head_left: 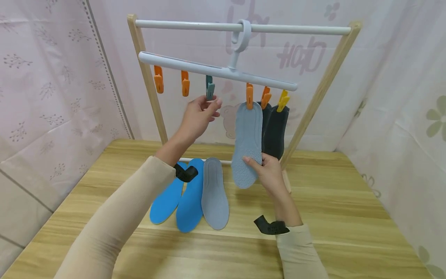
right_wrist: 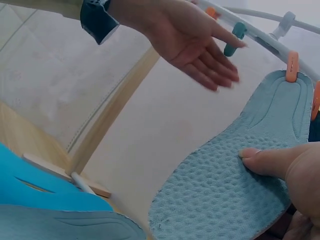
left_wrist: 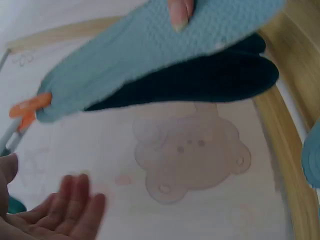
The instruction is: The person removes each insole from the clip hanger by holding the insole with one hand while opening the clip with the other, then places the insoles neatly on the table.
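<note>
Under the hanger (head_left: 219, 71), our right hand (head_left: 273, 174) pinches a grey sole (head_left: 248, 139) near its low end, thumb on its front, while an orange clip (head_left: 249, 95) holds its top. Our left hand (head_left: 198, 116) is just by the green clip (head_left: 210, 91), its fingers loosely spread. On the table (head_left: 348, 217) lie two blue soles (head_left: 189, 209) and a second grey sole (head_left: 215, 193).

Left of clipped grey insole (head_left: 248, 133): open gap to left hand (head_left: 198, 117), passable. Right and behind: black insoles (head_left: 277, 133) block; wooden upright (head_left: 315, 91) beyond. Lower left: blue insoles (head_left: 190, 201), loose grey insole (head_left: 215, 195) obstruct table (head_left: 327, 209).
</note>
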`<action>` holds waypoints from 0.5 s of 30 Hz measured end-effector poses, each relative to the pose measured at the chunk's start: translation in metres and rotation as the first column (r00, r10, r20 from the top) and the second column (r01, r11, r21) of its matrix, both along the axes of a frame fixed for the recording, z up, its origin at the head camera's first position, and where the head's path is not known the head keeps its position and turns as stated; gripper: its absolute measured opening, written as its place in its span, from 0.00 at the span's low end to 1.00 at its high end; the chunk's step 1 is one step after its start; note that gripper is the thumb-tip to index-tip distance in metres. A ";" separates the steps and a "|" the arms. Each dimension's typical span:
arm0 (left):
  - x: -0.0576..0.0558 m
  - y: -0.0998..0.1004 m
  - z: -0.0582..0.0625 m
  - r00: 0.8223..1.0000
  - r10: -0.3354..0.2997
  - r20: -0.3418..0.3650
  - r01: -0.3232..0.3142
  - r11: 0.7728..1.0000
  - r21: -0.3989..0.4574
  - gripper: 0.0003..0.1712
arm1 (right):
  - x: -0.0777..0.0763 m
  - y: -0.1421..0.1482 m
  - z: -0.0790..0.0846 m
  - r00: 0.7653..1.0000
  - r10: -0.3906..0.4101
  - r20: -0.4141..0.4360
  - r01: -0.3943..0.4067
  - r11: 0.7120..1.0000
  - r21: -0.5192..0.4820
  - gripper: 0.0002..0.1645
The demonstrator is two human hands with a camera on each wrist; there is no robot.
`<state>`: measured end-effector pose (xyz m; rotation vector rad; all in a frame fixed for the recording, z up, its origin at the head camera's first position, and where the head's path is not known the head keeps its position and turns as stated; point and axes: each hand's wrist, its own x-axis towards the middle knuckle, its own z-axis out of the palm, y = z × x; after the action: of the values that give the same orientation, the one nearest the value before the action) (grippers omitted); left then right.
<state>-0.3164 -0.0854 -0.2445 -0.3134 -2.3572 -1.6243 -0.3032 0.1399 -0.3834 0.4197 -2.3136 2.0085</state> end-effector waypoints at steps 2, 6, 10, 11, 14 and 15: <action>0.004 0.005 -0.003 0.998 -0.009 0.060 0.015 0.995 -0.095 0.32 | 0.001 -0.002 0.000 1.000 0.010 0.005 -0.010 1.000 0.001 0.25; 0.012 0.018 -0.006 0.991 -0.053 0.126 0.081 0.971 -0.227 0.36 | 0.003 -0.007 -0.001 1.000 0.022 0.013 -0.022 1.000 -0.004 0.25; 0.016 0.029 -0.003 0.992 -0.078 0.103 0.100 0.968 -0.232 0.36 | 0.004 -0.011 -0.002 0.999 0.035 0.013 -0.035 0.999 0.009 0.26; 0.015 0.031 -0.002 0.992 -0.081 0.092 0.100 0.968 -0.228 0.37 | 0.004 -0.012 -0.002 0.999 0.040 0.011 -0.040 0.999 0.009 0.25; 0.013 0.036 0.001 0.995 -0.090 0.052 0.099 0.970 -0.224 0.36 | 0.004 -0.014 -0.002 0.999 0.047 0.000 -0.047 0.999 -0.001 0.23; 0.012 0.037 0.002 0.995 -0.095 0.034 0.100 0.970 -0.220 0.36 | 0.004 -0.015 -0.003 0.999 0.048 -0.004 -0.048 0.999 -0.002 0.23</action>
<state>-0.3041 -0.0486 -0.2422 -0.4638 -2.5825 -1.4124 -0.2993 0.1250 -0.3860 0.4824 -2.3205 2.0297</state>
